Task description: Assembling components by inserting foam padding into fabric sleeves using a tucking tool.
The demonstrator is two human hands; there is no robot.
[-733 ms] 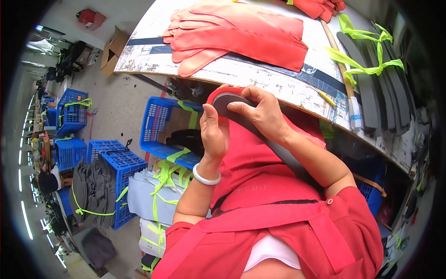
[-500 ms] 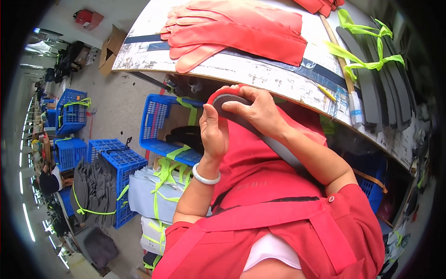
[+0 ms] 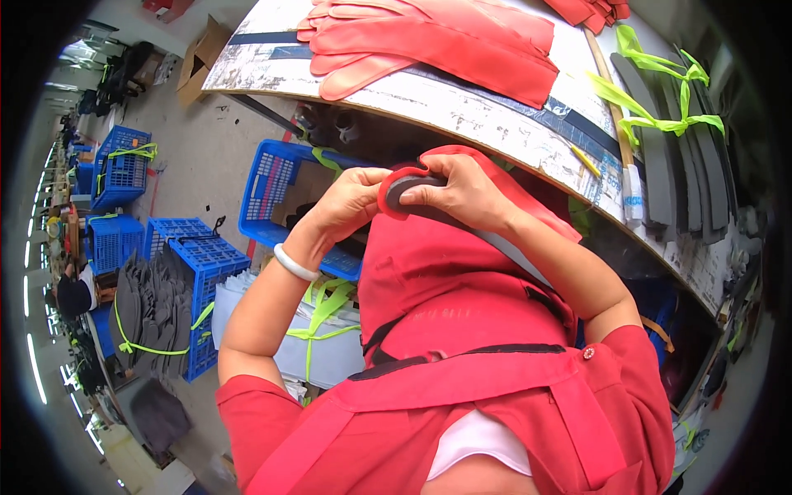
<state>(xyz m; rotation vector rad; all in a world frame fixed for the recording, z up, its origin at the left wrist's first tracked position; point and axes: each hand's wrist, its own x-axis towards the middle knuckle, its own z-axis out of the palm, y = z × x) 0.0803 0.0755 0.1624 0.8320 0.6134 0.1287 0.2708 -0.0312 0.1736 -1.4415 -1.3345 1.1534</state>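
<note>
In front of my body I hold a long dark grey foam strip (image 3: 440, 214) with a rounded end. A red fabric cover (image 3: 520, 191) wraps around that end, and its loose length hangs to the right, beside the table edge. My left hand (image 3: 353, 200) pinches the cover's rim at the strip's tip. My right hand (image 3: 468, 193) is closed on the strip and the cover, thumb pressed on the grey face. The strip's other end passes under my right forearm. On the table lies a pile of similar red fabric covers (image 3: 437, 45).
The worktable (image 3: 495, 136) spans the top, with dark foam strips (image 3: 672, 173) tied by green bands and a yellow pen (image 3: 585, 161). A blue crate (image 3: 268, 186) stands below. Further left are a blue crate (image 3: 206, 264), bundled grey pieces (image 3: 153, 305) and a cardboard box (image 3: 202, 59).
My left hand has gone from upright and open-fingered beside the rounded end to pinching the red rim, its elbow swung outward. The strip's end has lowered slightly. The view has shifted.
</note>
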